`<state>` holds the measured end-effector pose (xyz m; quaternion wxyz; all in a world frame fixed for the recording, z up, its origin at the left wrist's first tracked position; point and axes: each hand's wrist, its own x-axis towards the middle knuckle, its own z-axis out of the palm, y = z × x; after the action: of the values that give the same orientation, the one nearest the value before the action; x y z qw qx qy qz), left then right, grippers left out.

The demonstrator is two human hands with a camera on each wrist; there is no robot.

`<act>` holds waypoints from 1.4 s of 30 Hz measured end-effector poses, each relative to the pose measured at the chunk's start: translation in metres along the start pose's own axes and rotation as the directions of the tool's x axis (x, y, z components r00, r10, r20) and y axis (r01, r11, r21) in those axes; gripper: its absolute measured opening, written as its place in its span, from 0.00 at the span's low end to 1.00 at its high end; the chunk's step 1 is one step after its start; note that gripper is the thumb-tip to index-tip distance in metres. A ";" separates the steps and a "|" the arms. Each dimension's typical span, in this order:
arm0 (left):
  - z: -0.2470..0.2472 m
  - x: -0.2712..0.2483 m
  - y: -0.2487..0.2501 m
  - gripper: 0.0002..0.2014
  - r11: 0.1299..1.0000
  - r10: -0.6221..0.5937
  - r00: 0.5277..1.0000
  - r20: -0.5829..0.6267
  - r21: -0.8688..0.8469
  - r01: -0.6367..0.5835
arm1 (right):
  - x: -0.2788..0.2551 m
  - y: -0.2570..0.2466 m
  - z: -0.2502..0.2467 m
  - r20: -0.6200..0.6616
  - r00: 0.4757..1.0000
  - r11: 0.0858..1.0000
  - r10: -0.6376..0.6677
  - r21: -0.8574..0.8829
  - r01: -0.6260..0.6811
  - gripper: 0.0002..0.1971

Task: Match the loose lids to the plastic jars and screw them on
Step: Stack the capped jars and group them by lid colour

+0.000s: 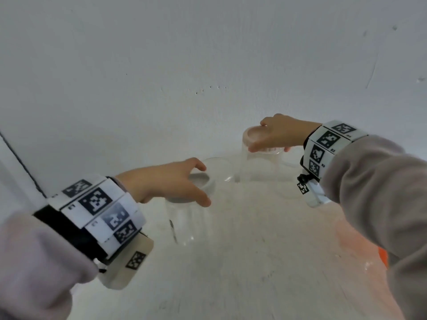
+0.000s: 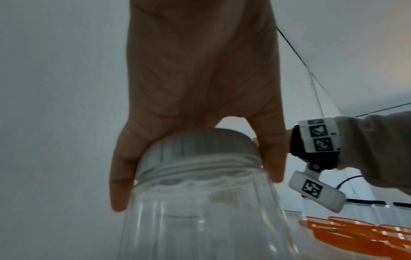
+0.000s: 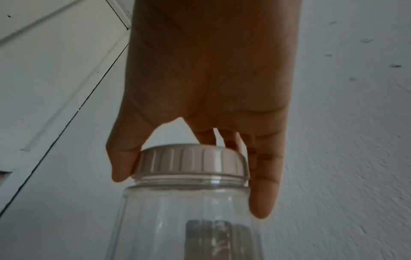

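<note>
A white wall rises behind both hands, and the pale counter spreads below them. An orange ridged thing lies low to the right of the left hand, partly hidden by the right sleeve. That hand's grip is curled round a white ribbed lid on the near clear jar. Beyond it, the right hand has its grip closed round a pinkish ribbed lid atop the far clear jar. Another clear jar stands between the two, its mouth uncovered. Both wristbands carry black-and-white square codes; no readable words show, and a dark label on the far jar is blurred.
</note>
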<state>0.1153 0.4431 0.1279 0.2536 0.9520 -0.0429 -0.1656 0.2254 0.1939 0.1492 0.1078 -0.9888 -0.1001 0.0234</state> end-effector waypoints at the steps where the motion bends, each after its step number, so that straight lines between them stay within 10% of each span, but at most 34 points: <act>1: -0.011 0.001 -0.007 0.41 0.998 0.013 1.000 -0.024 0.060 -0.011 | 0.004 -0.003 0.000 -0.023 1.000 1.000 0.003 -0.005 -0.003 0.34; 22: -0.074 0.116 -0.063 0.48 0.959 0.171 0.984 -0.042 0.236 -0.156 | 0.056 -0.034 0.018 -0.111 0.994 0.999 -0.012 -0.050 0.006 0.40; 31: -0.092 0.116 -0.088 0.50 0.969 0.055 0.995 -0.078 0.243 -0.034 | 0.045 -0.080 -0.037 -0.373 0.909 0.977 -0.186 0.028 0.211 0.41; 42: -0.093 0.112 -0.119 0.46 0.997 -0.059 0.985 -0.159 0.032 0.065 | 0.069 -0.146 0.031 -0.145 0.981 0.978 -0.128 0.149 0.149 0.42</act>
<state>0.2520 0.5714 0.1113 0.2335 0.9675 0.0039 -0.0965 0.2632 0.3541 0.1491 0.1943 -0.9670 -0.1592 -0.0431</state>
